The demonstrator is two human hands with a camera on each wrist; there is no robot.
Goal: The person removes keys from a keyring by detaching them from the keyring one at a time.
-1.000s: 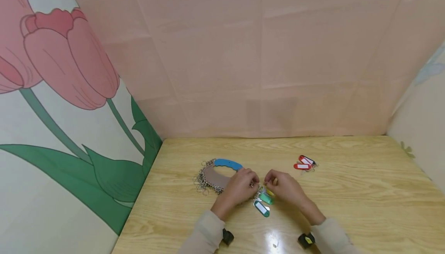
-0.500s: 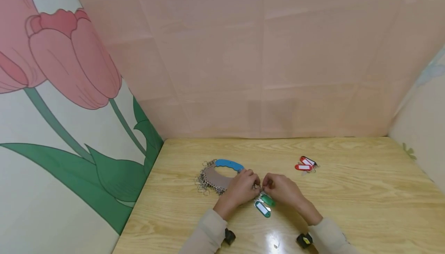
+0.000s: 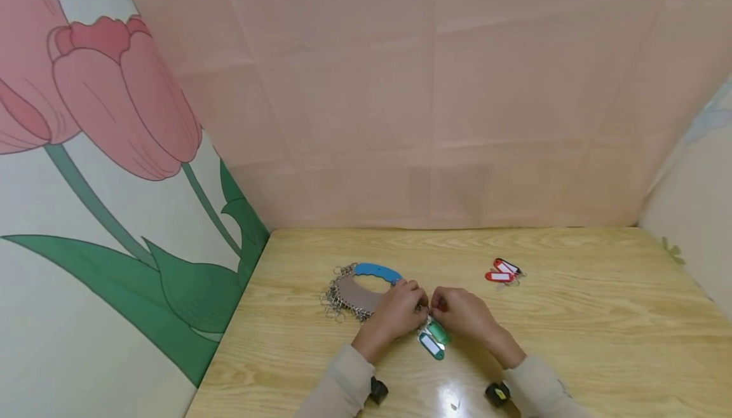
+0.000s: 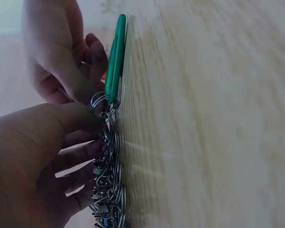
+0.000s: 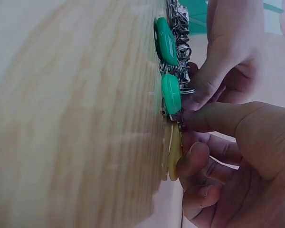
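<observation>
A curved plate [image 3: 353, 292], brownish with a blue part [image 3: 377, 270], lies on the table with many metal rings along its edge. My left hand [image 3: 399, 307] pinches a ring [image 4: 100, 102] at its right end. My right hand [image 3: 466, 311] meets it there, thumb and forefinger pinched at the rings; fingertips partly hide what they hold. Green key tags [image 3: 431, 345] hang just below the hands. Two green tags [image 5: 171, 93] and a yellow tag [image 5: 174, 152] show in the right wrist view, the yellow beside my right fingers.
Red tags [image 3: 500, 276] and a black-edged one lie together on the wooden table [image 3: 600, 316], right of the hands. A pink sheet [image 3: 366, 119] hangs behind the table, with a tulip-patterned wall [image 3: 126, 100] at the left.
My right hand has moved left to meet my left hand, and the yellow tag is now hidden in the head view. The green tags have shifted slightly.
</observation>
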